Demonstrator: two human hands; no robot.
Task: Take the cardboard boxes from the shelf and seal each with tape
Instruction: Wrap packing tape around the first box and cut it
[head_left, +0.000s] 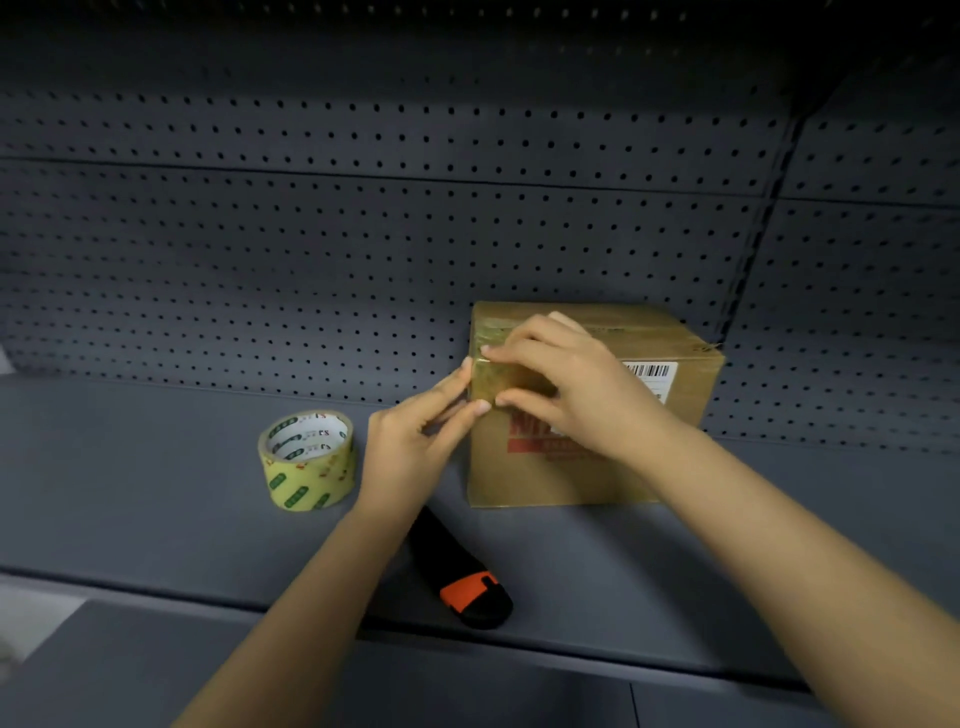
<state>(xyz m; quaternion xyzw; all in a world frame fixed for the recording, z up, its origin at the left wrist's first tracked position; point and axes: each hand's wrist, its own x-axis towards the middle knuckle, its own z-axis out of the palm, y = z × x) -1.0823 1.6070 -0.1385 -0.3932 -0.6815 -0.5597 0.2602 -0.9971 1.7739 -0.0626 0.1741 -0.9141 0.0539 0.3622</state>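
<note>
Two hands press tape (511, 376) onto the box (524, 478) near-left corner: my left hand (410, 441) fingers straight, right hand (571, 384) spread. Roll (306, 462) sits left, nearer left hand.

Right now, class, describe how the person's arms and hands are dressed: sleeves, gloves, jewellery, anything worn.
Both arms are bare: the left forearm and right forearm show no sleeve up to the picture's edge. The left hand and right hand wear no gloves; no watch, bracelet or ring is visible. Fingernails look short and unpainted.
</note>
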